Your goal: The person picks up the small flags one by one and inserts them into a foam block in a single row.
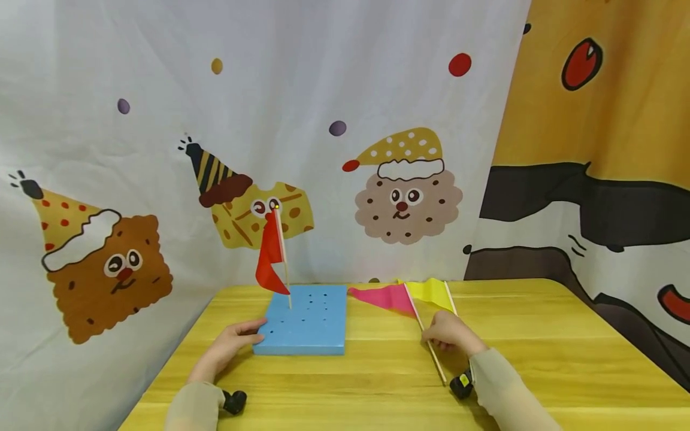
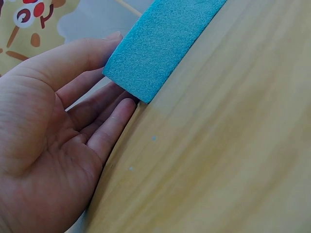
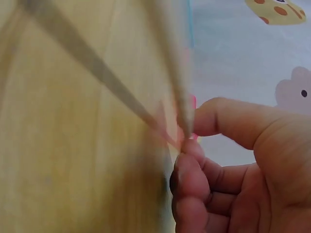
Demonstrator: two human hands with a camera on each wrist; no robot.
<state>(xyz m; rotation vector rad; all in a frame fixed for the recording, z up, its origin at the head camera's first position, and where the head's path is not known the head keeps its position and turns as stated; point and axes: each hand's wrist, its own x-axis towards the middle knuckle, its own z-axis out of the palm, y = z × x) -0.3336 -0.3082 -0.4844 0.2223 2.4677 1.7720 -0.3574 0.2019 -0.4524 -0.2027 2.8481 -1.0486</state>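
Presently, a right hand [image 1: 450, 331] is pinching the thin wooden stick [image 1: 437, 365] of a pink pennant flag [image 1: 390, 297] over a yellow wood-grained tabletop [image 1: 388, 386]. A left hand [image 1: 233, 341], fingers extended, is touching a flat, hole-dotted, finely textured blue block's [image 1: 309, 335] side; a red pennant flag [image 1: 271, 242] is standing in it. A yellow flag [image 1: 433, 291] is showing beyond; printed white cloth [image 1: 302, 66] is hanging behind.

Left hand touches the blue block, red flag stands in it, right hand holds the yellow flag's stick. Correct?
One slip: the head view shows the right hand pinching the stick of the pink flag. The left hand, blue block and red flag are as you say.
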